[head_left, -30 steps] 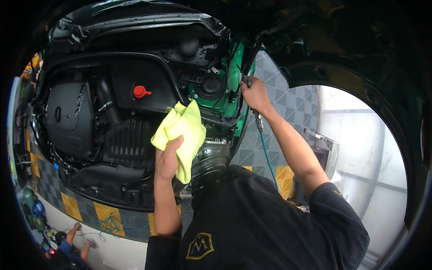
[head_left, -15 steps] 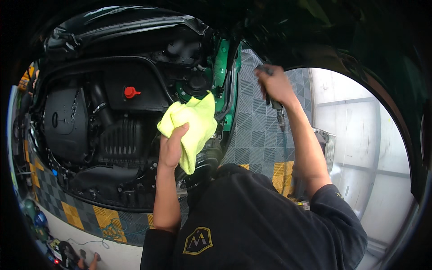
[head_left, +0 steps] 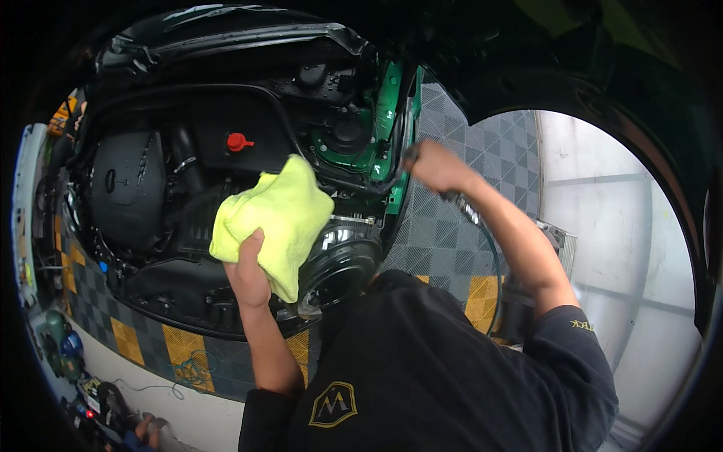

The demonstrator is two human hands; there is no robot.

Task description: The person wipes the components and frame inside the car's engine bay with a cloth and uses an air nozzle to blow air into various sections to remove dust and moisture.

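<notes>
The left hand (head_left: 248,280), left of centre, grips a folded yellow cloth (head_left: 271,215), thumb on top. The right hand (head_left: 443,167), right of centre and slightly blurred, is closed round a dark tool (head_left: 410,157); a hose (head_left: 495,264) hangs below it. A green car panel (head_left: 385,105) stands at upper centre, a red cap (head_left: 237,142) and black engine cover (head_left: 126,188) at upper left, checkered floor (head_left: 440,233) right of centre
</notes>
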